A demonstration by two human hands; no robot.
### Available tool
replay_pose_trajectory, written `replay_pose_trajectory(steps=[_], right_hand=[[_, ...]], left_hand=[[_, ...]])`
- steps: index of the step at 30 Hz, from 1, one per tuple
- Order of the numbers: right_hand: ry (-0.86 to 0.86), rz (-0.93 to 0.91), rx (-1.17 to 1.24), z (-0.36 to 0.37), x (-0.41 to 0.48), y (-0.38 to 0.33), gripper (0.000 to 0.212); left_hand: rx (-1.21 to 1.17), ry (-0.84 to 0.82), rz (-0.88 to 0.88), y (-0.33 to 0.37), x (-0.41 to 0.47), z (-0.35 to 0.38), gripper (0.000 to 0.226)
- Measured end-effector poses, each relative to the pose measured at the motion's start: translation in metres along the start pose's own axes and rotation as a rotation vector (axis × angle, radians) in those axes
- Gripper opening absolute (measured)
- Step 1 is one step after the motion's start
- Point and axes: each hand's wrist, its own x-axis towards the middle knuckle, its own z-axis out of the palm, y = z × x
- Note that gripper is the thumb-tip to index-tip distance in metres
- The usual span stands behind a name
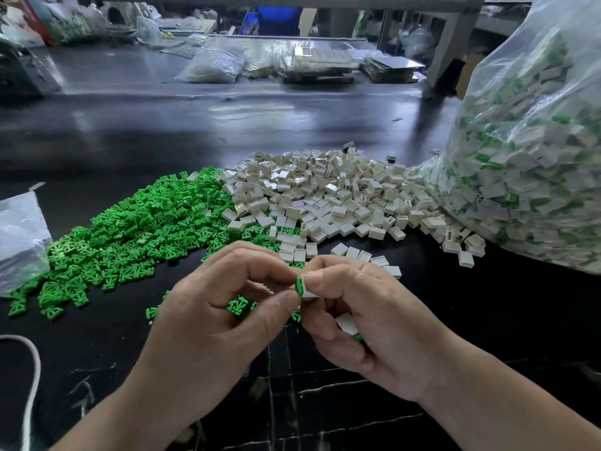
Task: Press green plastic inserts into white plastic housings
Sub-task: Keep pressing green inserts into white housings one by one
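Head view: left hand [221,307] and right hand [364,320] pinch a white housing [306,291] over a glossy black bench [162,125] amid clutter.

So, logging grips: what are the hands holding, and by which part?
The right hand pinches a white housing by its faces, a second housing tucked in its palm; the left hand pinches the green insert at the housing's end.

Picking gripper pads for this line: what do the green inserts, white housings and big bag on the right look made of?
Green inserts: likely moulded plastic; matte, uniform colour, thin ribbed shapes.
White housings: apparently rigid plastic; slight sheen, flat faces catch light, crisp edges.
Bag: probably thin clear plastic film; glossy, crinkled, contents show through.
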Motion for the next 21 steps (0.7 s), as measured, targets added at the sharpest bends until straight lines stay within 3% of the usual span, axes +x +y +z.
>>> replay_pose_trajectory(steps=[5, 10, 13, 15, 18, 19, 21], right_hand=[[-0.038, 0.013, -0.014, 0.001, 0.000, 0.002, 0.010], [-0.160, -0.087, 0.197, -0.011, 0.002, -0.003, 0.008], [-0.200, -0.212, 0.363, -0.028, 0.001, -0.017, 0.019], [-0.132, -0.230, 0.381, -0.033, 0.000, -0.022, 0.023], [0.106, -0.176, 0.122, -0.038, 0.001, -0.025, 0.011], [0.227, -0.145, -0.111, -0.039, 0.000, -0.025, 0.012], [0.488, -0.103, -0.820, -0.042, -0.002, -0.022, 0.013]], left_hand=[[0.101, 0.006, 0.023, 0.002, 0.001, 0.000, 0.009], [0.130, 0.055, -0.023, 0.003, -0.001, -0.003, 0.010], [0.238, -0.032, -0.108, -0.005, 0.000, -0.004, 0.018], [0.360, -0.139, -0.128, -0.012, -0.003, -0.001, 0.026], [0.616, -0.242, -0.091, -0.016, -0.006, 0.005, 0.043], [0.691, -0.258, -0.077, -0.017, -0.006, 0.007, 0.045], [0.794, -0.291, -0.076, -0.019, -0.006, 0.009, 0.048]])
